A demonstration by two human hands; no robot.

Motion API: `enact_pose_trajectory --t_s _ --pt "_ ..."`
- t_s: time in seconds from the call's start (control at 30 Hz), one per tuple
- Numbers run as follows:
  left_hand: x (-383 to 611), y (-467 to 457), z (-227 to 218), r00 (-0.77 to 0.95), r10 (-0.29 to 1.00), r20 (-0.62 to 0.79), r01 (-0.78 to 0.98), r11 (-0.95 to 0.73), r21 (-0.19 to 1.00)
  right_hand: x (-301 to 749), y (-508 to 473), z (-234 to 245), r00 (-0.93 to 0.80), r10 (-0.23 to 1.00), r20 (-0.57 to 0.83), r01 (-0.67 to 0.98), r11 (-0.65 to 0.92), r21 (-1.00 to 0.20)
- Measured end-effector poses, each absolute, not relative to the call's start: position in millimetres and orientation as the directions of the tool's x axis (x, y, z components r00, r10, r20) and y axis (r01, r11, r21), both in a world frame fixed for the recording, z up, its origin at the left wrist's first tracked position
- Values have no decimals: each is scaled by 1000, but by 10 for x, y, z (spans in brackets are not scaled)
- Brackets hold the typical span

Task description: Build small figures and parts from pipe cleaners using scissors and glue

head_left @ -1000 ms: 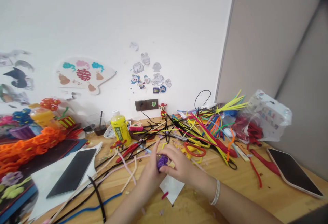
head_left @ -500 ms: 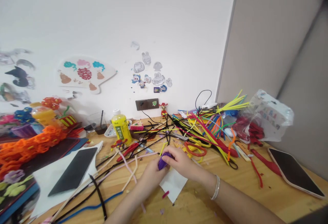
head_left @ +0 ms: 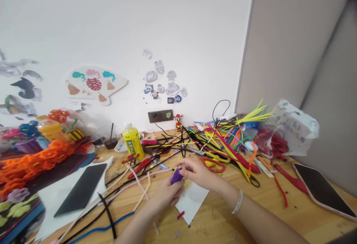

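Workpiece, a small purple pipe-cleaner bundle (head_left: 176, 177), is held off the surface between both hands, above a white paper sheet (head_left: 192, 201) lying on the wooden desk (head_left: 212, 221). Left hand (head_left: 164, 195) supports it from below, closed narrowly around it. Right hand (head_left: 197, 173) pinches its upper end, fingertips also narrow. Neither hand is open wide. Final form of the bundle cannot be confirmed, as the fingers cover much of it; it appears small and unfinished. Work that looks complete is present at the left of the desk: an orange pipe-cleaner chain (head_left: 36, 158) and multicoloured pipe-cleaner flowers (head_left: 29, 129). Remaining stock appears substantial. A loose heap of pipe cleaners (head_left: 223, 140) in yellow, red, blue and black occupies the back right, and further lengths, including a blue pipe cleaner (head_left: 111, 223), lie spread left of the hands. Red-handled scissors (head_left: 213, 165) rest just beyond the right hand, not in use at this moment
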State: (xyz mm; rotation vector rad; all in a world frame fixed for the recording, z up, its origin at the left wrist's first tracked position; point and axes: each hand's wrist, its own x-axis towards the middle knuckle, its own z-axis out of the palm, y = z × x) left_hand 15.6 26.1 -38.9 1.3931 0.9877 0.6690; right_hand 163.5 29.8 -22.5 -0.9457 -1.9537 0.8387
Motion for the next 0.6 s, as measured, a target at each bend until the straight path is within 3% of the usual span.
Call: enact_pose_trajectory --t_s 0.27,0.6 --pt "143 256 -457 430 893 -133 303 -4 953 1527 196 -226 -461 758 462 441 647 -621" --pt "-72 501 -356 301 945 128 478 -266 838 1531 134 -186 -514 727 455 569 686 -454"
